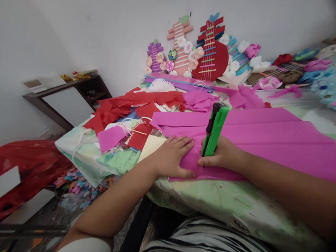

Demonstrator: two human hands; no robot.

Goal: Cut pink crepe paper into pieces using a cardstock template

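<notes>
A large sheet of magenta crepe paper [260,133] lies across the front of the table, with fold lines running along it. My left hand [174,155] is spread flat over the sheet's left end, its fingers apart. In my right hand [224,155] is a green and black utility knife [216,128], held nearly upright with its lower end at the paper beside my left fingers. The knife's tip is hidden by my right hand. A cream piece of paper [151,146] sits just left of my left hand.
Red crepe paper [111,112] and a small magenta piece [111,138] lie on the left of the table. Decorated guitar shapes, including a red one [218,60], lean on the back wall. A dark shelf [68,95] and a red plastic bag [31,158] are at left.
</notes>
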